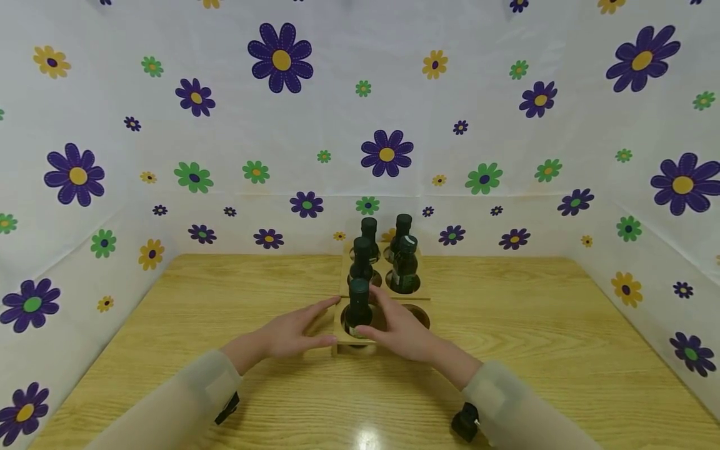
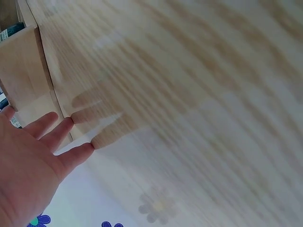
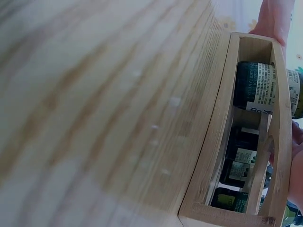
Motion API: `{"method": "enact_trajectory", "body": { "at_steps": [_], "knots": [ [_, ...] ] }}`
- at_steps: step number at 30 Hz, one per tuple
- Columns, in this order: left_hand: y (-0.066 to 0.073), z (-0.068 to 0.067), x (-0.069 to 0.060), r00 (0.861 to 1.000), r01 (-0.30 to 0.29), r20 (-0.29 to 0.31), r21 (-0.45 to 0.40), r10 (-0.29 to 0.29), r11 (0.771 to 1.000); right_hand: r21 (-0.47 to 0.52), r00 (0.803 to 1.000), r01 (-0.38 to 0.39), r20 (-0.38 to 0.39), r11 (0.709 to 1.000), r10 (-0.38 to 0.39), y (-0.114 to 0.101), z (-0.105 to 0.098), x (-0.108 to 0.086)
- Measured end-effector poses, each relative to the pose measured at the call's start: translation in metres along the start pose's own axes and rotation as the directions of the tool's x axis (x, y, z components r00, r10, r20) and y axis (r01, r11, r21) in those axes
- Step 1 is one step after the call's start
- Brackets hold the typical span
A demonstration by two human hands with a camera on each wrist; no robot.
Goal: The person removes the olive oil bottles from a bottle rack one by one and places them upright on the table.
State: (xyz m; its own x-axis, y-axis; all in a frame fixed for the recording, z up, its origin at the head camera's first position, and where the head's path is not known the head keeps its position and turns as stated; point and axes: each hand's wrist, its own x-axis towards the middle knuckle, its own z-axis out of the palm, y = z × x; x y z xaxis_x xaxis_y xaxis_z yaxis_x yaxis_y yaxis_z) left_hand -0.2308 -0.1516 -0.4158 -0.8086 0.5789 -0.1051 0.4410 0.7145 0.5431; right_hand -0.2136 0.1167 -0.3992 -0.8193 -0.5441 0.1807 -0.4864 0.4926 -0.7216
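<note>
We see the front bottle [image 1: 359,306] upright at the near left of the rack [image 3: 216,132]; the right hand [image 1: 406,332] is nearer, thumb and fingers curled round it, while the left hand [image 1: 285,334] spreads its fingers beside the rack.

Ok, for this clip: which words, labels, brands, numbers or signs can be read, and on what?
No text can be read with certainty.
Topmost bottle, right wrist view: rows of small characters, too blurred.
Lower bottles, same view: print too small and blurred.
Middle-row right bottle, head view: print too small.
Upper-left bottle, left wrist view: print too blurred.
</note>
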Motion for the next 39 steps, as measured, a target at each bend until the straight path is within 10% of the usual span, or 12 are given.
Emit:
{"method": "enact_trajectory", "body": {
  "at_steps": [39],
  "knots": [
    [0.0049, -0.0041, 0.0007, 0.998, -0.001, 0.064, -0.105, 0.008, 0.994, -0.05, 0.998, 0.061, -0.028, 0.997, -0.062, 0.0024, 0.0048, 0.0001]
  ]
}}
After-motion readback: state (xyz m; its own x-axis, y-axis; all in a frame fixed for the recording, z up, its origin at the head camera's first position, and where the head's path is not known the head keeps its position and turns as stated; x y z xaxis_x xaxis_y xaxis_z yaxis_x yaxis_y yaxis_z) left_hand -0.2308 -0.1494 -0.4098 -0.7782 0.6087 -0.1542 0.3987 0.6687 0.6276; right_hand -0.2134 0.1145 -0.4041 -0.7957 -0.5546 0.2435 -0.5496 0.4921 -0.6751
